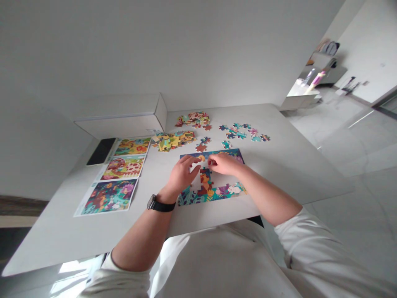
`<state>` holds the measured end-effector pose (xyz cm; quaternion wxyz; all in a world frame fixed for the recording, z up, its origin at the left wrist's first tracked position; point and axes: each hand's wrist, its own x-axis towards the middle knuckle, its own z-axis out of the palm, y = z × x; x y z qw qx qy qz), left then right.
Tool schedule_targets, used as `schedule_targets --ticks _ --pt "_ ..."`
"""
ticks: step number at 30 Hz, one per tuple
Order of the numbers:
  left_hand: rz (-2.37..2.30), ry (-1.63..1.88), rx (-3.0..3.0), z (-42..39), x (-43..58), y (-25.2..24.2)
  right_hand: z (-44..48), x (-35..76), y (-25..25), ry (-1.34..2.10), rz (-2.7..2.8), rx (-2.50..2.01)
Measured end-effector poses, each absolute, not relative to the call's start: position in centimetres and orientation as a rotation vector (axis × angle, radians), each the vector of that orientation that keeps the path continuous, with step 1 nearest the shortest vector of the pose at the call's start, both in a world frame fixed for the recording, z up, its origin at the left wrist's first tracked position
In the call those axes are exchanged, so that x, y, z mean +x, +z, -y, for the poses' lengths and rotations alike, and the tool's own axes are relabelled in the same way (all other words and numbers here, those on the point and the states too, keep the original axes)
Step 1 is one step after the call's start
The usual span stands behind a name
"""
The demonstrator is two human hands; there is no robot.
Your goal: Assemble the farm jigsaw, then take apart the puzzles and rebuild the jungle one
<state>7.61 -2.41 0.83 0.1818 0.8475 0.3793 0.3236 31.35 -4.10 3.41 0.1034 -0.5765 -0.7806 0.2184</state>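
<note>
A partly filled jigsaw puzzle (226, 191) lies on the table in front of me, with joined pieces along its top and bottom and a pale gap in the middle. My left hand (182, 173) rests over its left side, thumb and fingers apart, fingertips near a yellow round shape in the top row. From the right, my right hand (223, 164) reaches to the upper middle, its fingers bent and pinched together. Whatever sits in that pinch is too small to make out. Just below the fingertips, an orange-brown section (205, 180) stands joined to the bottom row.
Loose teal pieces (237, 131) lie behind the puzzle, beside yellow (173, 140) and mixed piles (195, 118). Three picture sheets (124, 167), a black phone (101, 151) and a white box (124, 124) are at left. A wall borders the table's back.
</note>
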Motion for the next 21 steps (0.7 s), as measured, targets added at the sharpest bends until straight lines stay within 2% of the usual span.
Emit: schedule_targets --ticks 9,16,21 --pt "-1.236 1.136 2.239 2.7 7.3 1.8 2.6 35.5 4.4 0.53 2.06 -1.846" --pt "-1.261 1.081 2.3 2.2 7.3 1.1 0.4 42.4 3.0 0.353 1.697 -2.119" --pt "-1.274 0.999 2.312 2.1 7.3 0.9 0.1 44.2 1.8 0.272 1.64 -2.365"
